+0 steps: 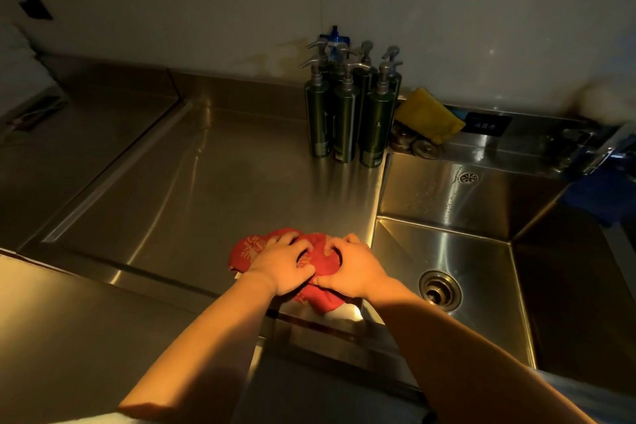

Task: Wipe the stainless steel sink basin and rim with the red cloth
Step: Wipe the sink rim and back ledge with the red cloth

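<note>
Hands first: the left hand [280,265] and right hand [351,267] sit side by side on the red cloth [249,249], fingers curled into it and gripping the bunched fabric, thumbs nearly meeting. They cover most of the cloth, so its middle is hidden. What shows is crumpled red towelling with a paler woven pattern, one end drooping over the front edge. It lies on the steel worktop [206,182], just left of the rim [377,203] of the sink basin [481,268], not in the basin. The light is dim and yellow. At the far right a blue shape [599,196] is blurred and cut off, and I cannot tell what it is. Dark pump bottles [344,113] crowd together, the rear ones half hidden.
</note>
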The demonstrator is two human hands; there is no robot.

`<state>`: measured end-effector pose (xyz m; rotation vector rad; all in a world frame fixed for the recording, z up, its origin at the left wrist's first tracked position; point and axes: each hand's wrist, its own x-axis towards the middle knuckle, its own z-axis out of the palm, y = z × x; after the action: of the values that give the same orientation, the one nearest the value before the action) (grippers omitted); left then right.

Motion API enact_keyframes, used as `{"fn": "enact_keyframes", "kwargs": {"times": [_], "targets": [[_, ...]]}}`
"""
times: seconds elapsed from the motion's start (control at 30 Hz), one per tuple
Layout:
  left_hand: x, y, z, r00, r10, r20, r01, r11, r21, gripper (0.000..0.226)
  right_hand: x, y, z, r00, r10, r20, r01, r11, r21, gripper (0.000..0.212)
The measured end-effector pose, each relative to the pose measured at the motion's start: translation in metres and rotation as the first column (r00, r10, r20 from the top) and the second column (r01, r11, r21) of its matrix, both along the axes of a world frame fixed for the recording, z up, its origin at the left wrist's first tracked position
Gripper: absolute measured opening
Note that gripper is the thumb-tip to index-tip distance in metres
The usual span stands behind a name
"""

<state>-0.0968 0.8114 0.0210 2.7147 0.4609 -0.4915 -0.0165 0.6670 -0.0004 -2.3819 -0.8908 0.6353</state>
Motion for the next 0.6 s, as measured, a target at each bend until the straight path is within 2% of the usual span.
{"fn": "enact_keyframes", "kwargs": {"times": [0.1, 0.3, 0.43, 0.6], "targets": [[-0.005, 0.004, 0.001, 1.000, 0.000, -0.029, 0.000, 1.000, 0.004, 0.044, -0.006, 0.002, -0.004, 1.000, -0.005, -0.021, 0.005, 1.000, 0.029, 0.049], [-0.004, 0.002, 0.006, 0.999, -0.018, -0.045, 0.020, 0.999, 0.043, 0.044, -0.005, -0.001, 0.000, 1.000, 0.023, -0.014, -0.023, 0.999, 0.028, 0.053], [0.000, -0.003, 0.006, 1.000, 0.017, 0.012, -0.018, 0.998, 0.060, 0.060, 0.003, -0.013, 0.006, 1.000, -0.004, -0.013, 0.005, 0.997, 0.080, 0.057], [0.024, -0.023, 0.017, 0.998, 0.024, 0.051, -0.030, 0.991, 0.128, 0.048, 0.026, -0.040, 0.015, 0.995, -0.086, 0.056, 0.081, 0.994, 0.076, 0.045]]}}
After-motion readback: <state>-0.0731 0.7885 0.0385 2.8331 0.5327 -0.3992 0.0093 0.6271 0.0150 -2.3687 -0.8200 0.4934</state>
